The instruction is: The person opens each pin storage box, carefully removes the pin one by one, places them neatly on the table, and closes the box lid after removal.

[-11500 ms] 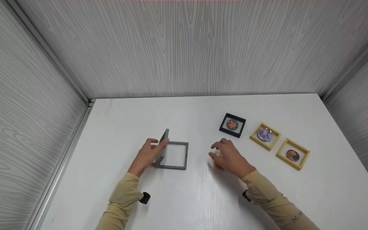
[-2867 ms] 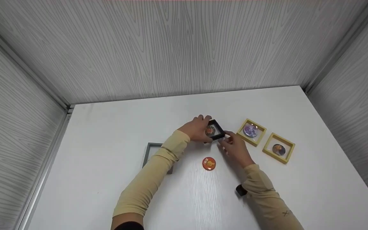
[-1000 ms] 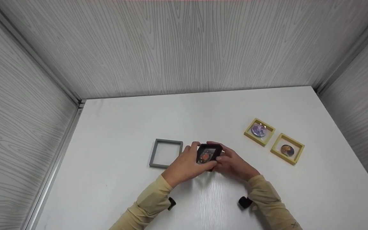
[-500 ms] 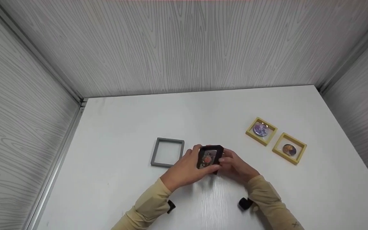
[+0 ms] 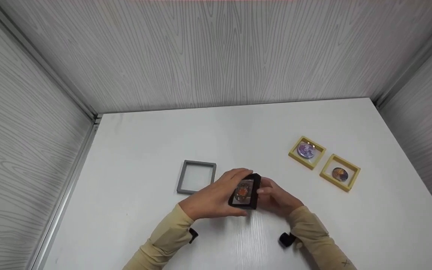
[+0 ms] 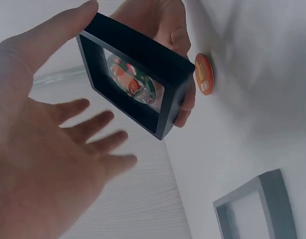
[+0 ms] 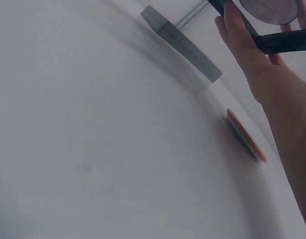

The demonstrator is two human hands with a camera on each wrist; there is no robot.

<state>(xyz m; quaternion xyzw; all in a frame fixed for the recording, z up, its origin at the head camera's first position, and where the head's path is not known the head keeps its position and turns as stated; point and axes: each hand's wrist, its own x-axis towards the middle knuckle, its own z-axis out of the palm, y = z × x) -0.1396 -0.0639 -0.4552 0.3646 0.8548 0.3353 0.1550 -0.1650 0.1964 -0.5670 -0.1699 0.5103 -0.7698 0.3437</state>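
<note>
Shifted black frame (image 5: pixel 255 192); wrist-view-only orange badge (image 6: pixel 204 74)

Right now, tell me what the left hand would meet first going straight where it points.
The black frame, held by the right hand, looks first in line for the left hand, which may already touch it; depth is unclear.

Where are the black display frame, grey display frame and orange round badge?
Black display frame (image 5: pixel 254 195), head view, right bar.
Grey display frame (image 5: pixel 200 163), head view, far bar.
Orange round badge (image 6: pixel 204 74), left wrist view, printed face.
</note>
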